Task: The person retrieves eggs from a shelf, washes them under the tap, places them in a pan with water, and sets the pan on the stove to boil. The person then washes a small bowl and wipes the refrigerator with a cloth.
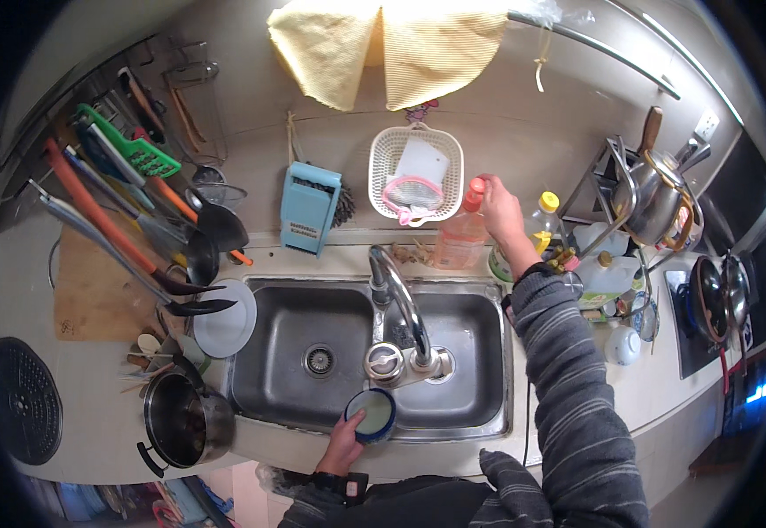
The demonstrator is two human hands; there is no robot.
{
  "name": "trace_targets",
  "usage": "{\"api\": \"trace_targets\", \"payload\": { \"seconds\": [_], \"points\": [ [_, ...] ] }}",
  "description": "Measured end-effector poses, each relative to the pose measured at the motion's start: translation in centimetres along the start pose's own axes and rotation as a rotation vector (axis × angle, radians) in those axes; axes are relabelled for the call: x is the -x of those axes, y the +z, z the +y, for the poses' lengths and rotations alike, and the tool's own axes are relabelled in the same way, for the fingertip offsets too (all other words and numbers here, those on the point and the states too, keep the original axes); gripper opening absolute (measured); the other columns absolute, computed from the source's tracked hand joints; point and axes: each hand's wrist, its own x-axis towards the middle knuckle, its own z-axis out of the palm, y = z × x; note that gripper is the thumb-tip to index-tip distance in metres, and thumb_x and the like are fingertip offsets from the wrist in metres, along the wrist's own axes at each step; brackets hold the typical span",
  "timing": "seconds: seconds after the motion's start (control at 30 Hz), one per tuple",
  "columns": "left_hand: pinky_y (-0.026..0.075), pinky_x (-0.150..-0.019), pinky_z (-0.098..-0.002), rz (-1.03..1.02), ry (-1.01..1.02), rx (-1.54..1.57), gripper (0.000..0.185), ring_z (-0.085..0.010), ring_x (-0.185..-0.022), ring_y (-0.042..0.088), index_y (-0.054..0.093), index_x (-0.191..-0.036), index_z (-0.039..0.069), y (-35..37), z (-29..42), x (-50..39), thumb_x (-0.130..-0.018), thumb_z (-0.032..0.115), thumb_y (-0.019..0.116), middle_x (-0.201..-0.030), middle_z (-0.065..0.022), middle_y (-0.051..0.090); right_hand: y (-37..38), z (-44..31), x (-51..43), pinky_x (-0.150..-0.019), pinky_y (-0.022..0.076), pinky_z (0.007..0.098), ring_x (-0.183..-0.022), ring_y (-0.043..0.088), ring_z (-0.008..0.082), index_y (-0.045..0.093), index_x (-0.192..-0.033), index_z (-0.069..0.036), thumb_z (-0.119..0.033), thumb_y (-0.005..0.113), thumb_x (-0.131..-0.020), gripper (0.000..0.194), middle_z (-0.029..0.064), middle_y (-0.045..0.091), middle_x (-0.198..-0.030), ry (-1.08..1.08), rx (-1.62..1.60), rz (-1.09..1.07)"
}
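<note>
My left hand [344, 441] grips a small round bowl [374, 414] with a dark blue rim and a pale inside, thumb over the edge. The bowl is above the front edge of the double stainless steel sink [271, 422]. Behind the sink my right hand [503, 210] reaches to a clear plastic bottle [460, 239] of pink liquid, its fingers at the red cap [475, 191]. This bottle stands upright on the back ledge. A chrome faucet [401, 290] arches between the two basins.
A white basket [416, 173] and a blue grater [310, 208] hang on the wall. Ladles and spatulas [119, 231] jut out at left, above a white plate [226, 320]. A steel pot [188, 419] stands front left. Bottles, a jug [604, 280] and a white cup [622, 345] crowd the right.
</note>
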Motion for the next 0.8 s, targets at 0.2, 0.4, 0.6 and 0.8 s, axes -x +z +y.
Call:
{"api": "trace_targets", "payload": {
  "seconds": [0.2,0.4,0.6,0.8],
  "points": [
    [0.047,-0.088,-0.0368,-0.092,-0.109,0.071,0.035,-0.0232,-0.102,0.057,0.047,-0.12,0.002,2.7,-1.8,-2.6,-0.088,0.012,0.056,-0.113,-0.0111,0.057,0.5,-0.2,1.1,-0.081,0.0442,0.0465,-0.094,0.056,0.0408,0.052,-0.113,-0.017,-0.032,0.033,-0.094,0.031,0.0207,0.062,-0.097,0.043,-0.11,0.041],
    [0.047,-0.087,-0.039,-0.06,-0.118,0.111,0.037,-0.0236,-0.102,0.057,0.044,-0.122,0.003,2.0,-2.8,-1.7,-0.088,0.012,0.056,-0.112,-0.0108,0.057,0.1,0.2,2.2,-0.086,0.0425,0.0384,-0.101,0.056,0.0319,0.044,-0.123,-0.005,-0.033,0.04,-0.094,0.041,0.0197,0.058,-0.11,0.085,-0.336,0.276],
    [0.045,-0.092,-0.0416,-0.033,-0.095,0.111,0.033,-0.026,-0.107,0.054,0.047,-0.12,-0.001,0.8,-2.8,-0.8,-0.093,0.017,0.047,-0.118,-0.0135,0.054,3.2,2.4,11.4,-0.082,0.0422,0.0342,-0.089,0.055,0.0235,0.054,-0.101,-0.001,-0.022,0.04,-0.095,0.026,0.0143,0.058,-0.096,-0.055,-0.606,0.309],
    [0.045,-0.091,-0.0433,0.053,-0.099,0.048,0.035,-0.0257,-0.109,0.052,0.041,-0.128,0.013,3.9,-2.3,-1.7,-0.094,0.017,0.045,-0.12,-0.0106,0.052,11.7,3.9,17.5,-0.068,0.0485,0.0459,-0.079,0.062,0.0351,0.059,-0.103,-0.02,-0.039,0.043,-0.089,0.028,0.0145,0.065,-0.083,-0.228,0.076,-0.572]
  ]
}}
